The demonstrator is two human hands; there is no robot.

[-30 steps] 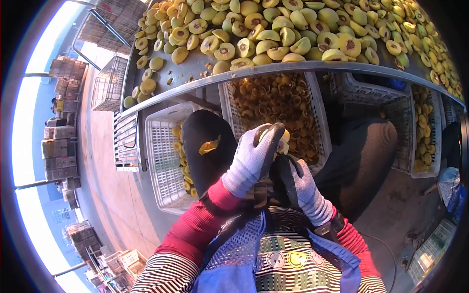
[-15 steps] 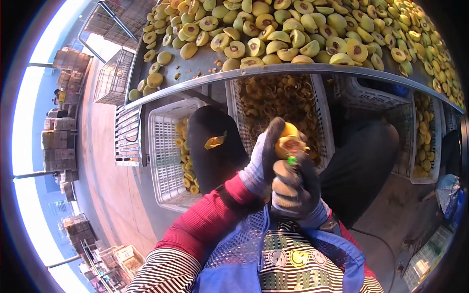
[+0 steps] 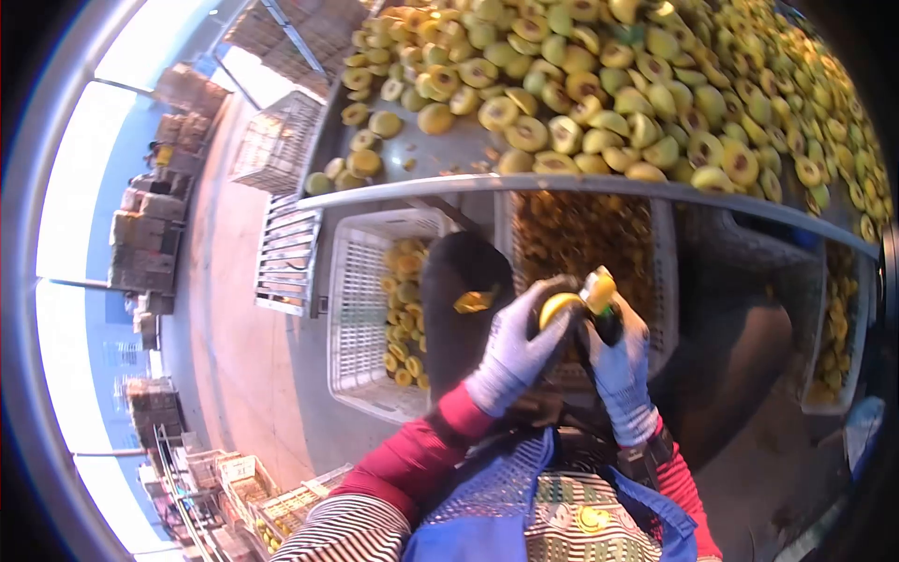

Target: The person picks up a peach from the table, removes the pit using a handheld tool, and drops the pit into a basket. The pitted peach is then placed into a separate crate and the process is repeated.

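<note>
Gloved and wrapped round a yellow fruit half [image 3: 559,309], my left hand [image 3: 524,342] is in front of my lap. Close beside it on the right, my gloved right hand [image 3: 618,361] grips a small tool [image 3: 609,320] with a green part; its blade is hidden. A pale yellow piece of fruit [image 3: 599,286] shows at the tool's top, between the hands. Behind them stands a crate of brown scraps [image 3: 663,281]. A yellow scrap [image 3: 474,301] lies on my left knee.
A metal table [image 3: 449,184] heaped with fruit halves [image 3: 740,164] spans the front. Left of my knee is a white crate [image 3: 361,309] with fruit halves; another crate [image 3: 824,405] holds fruit at the right. Stacked crates [image 3: 145,248] stand far left.
The view has shifted, so the table and crates sit lower and further right. My hands have turned and moved apart slightly, with the fruit half now in my left hand's fingers.
</note>
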